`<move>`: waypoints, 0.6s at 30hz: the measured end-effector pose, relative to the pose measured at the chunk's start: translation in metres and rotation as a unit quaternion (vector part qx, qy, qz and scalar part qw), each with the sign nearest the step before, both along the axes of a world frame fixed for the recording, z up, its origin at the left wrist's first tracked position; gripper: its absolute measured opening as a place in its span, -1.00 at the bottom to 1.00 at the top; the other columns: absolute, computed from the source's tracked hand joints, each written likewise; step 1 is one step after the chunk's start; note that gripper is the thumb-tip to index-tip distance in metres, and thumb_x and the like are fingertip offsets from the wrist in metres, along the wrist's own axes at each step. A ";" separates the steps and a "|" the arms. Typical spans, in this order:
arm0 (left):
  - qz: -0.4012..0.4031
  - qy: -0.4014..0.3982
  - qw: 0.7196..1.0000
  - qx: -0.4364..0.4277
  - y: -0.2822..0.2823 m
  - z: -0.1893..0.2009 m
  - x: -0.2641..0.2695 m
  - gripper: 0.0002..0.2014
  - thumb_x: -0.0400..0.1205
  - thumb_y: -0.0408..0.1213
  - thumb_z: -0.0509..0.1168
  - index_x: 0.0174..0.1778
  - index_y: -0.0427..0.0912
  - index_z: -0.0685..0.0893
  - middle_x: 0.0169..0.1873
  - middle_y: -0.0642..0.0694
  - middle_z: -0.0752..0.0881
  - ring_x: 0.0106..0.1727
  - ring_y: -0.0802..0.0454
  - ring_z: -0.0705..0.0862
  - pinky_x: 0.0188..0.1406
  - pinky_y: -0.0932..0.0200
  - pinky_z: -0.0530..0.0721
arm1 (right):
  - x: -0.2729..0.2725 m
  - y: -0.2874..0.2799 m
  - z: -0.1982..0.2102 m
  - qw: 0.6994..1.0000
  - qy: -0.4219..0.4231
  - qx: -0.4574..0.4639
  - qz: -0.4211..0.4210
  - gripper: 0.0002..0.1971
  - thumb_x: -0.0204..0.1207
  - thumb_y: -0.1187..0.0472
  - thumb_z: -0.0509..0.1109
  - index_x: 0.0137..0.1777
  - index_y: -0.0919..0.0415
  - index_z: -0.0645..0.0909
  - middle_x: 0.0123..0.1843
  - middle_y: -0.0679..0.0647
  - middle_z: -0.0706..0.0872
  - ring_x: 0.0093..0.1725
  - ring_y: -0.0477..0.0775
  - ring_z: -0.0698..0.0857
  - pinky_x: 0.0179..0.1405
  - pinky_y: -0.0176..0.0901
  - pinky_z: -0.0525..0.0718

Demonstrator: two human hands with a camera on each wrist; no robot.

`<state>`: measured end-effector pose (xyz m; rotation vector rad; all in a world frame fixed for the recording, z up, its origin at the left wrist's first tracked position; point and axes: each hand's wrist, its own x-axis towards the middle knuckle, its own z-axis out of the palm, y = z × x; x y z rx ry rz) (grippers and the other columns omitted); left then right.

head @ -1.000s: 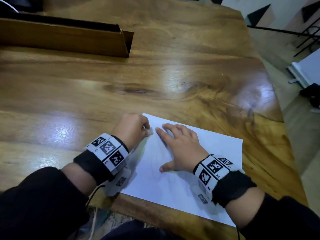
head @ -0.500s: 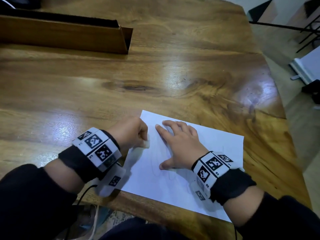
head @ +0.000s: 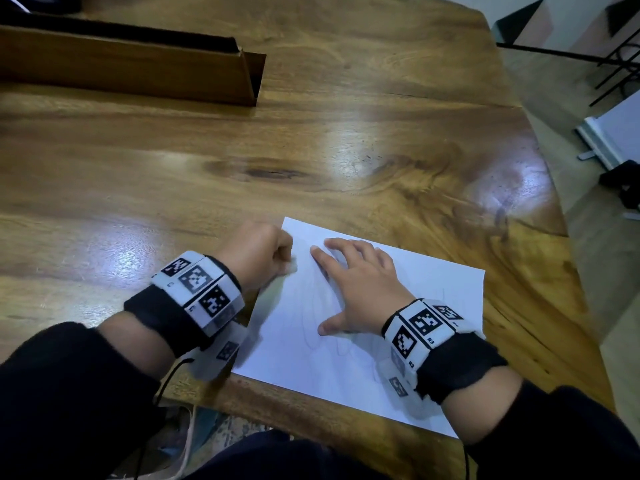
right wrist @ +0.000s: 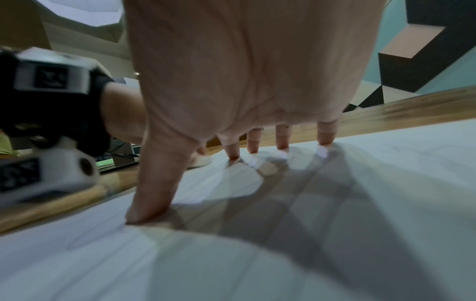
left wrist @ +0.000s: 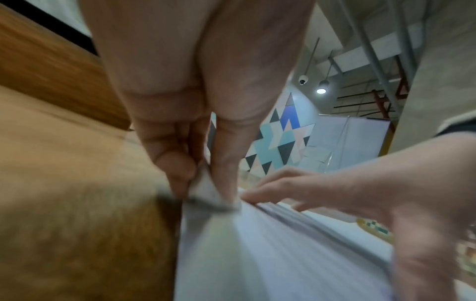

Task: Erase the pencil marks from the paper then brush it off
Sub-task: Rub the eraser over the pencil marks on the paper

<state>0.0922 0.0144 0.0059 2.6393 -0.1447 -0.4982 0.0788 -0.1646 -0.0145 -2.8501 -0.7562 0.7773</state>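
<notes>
A white sheet of paper (head: 408, 362) with faint pencil lines lies near the front edge of the wooden table (head: 311, 150). My left hand (head: 258, 252) pinches a small white eraser (head: 290, 268) and presses it down at the sheet's left edge; the left wrist view shows the eraser (left wrist: 206, 188) between thumb and forefinger, touching the paper (left wrist: 270, 254). My right hand (head: 356, 282) lies spread flat on the sheet, fingers straight, holding it down. In the right wrist view its fingertips (right wrist: 233, 151) and thumb press on the paper (right wrist: 386, 183).
A long brown cardboard box (head: 138, 69) lies at the table's back left. The table's right edge (head: 561, 216) drops to the floor, where a white stand (head: 609, 140) and dark items sit. The front edge runs just below the paper.
My left hand with the eraser has rubbed back and forth along the paper's left edge, first toward me, then slightly away. My right hand stays pressed flat on the sheet.
</notes>
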 end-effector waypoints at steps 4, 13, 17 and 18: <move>-0.046 0.080 0.996 0.015 0.003 0.003 -0.002 -0.89 0.37 -0.19 0.48 -0.35 -0.11 0.70 -0.38 0.03 0.64 -0.22 0.02 0.61 -0.41 0.29 0.44 | 0.000 0.000 0.000 1.000 -0.001 0.001 -0.001 0.16 0.22 -0.31 0.52 0.67 -0.13 -0.15 0.67 -0.11 -0.09 0.64 0.10 -0.10 0.61 0.18 -0.13; -0.064 0.088 0.994 0.015 0.002 0.006 -0.012 -0.89 0.38 -0.17 0.47 -0.34 -0.09 0.70 -0.50 0.13 0.56 -0.39 0.13 0.53 -0.48 0.34 0.37 | 0.000 0.000 0.001 1.000 0.001 0.002 -0.002 0.15 0.23 -0.31 0.52 0.67 -0.14 -0.16 0.67 -0.12 -0.11 0.64 0.08 -0.12 0.61 0.17 -0.14; 0.026 -0.042 0.998 -0.034 -0.008 0.002 -0.001 -0.89 0.44 -0.23 0.42 -0.29 -0.21 0.70 -0.43 -0.06 0.60 -0.27 -0.05 0.58 -0.42 0.26 0.38 | -0.001 0.000 0.001 1.000 0.005 0.000 -0.003 0.15 0.24 -0.31 0.52 0.67 -0.13 -0.17 0.67 -0.12 -0.11 0.64 0.08 -0.13 0.61 0.17 -0.16; 0.016 -0.033 0.999 -0.036 -0.007 0.001 -0.004 -0.89 0.44 -0.24 0.42 -0.34 -0.18 0.68 -0.47 -0.04 0.57 -0.33 -0.03 0.56 -0.47 0.30 0.38 | -0.001 0.000 0.001 1.000 0.006 -0.001 -0.002 0.15 0.24 -0.31 0.51 0.67 -0.13 -0.17 0.67 -0.12 -0.11 0.64 0.08 -0.13 0.61 0.17 -0.17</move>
